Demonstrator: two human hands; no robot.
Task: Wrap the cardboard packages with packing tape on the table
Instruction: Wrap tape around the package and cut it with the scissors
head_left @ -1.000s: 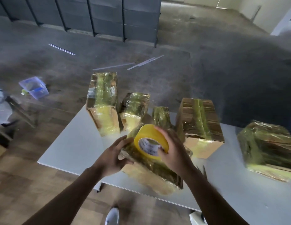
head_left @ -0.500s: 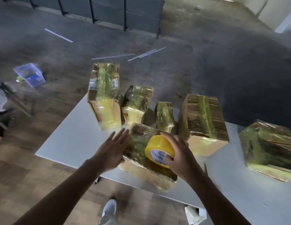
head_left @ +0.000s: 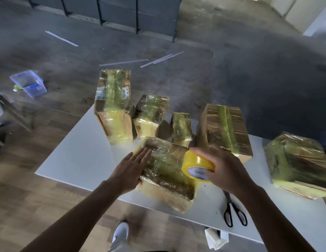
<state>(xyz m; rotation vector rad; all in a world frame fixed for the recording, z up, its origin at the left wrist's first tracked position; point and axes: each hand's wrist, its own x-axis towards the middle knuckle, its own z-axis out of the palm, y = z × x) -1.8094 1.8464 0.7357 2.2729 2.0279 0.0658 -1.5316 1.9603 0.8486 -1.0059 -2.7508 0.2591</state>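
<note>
The grey floor (head_left: 249,70) was rough far off, and the wood floor (head_left: 40,206) lay close by. Dark grey cabinets (head_left: 118,13) stood in a row at the back. Thin white strips (head_left: 125,62) lay on the grey part. A clear plastic box (head_left: 29,83) sat on the left. The white table (head_left: 82,157) stood over the wood. The light was dim.

The person's forearms (head_left: 80,217) were bare, as were the left hand (head_left: 129,170) and right hand (head_left: 227,170); a blurred white shoe (head_left: 120,231) showed beneath what seemed pale trousers (head_left: 119,247).
</note>
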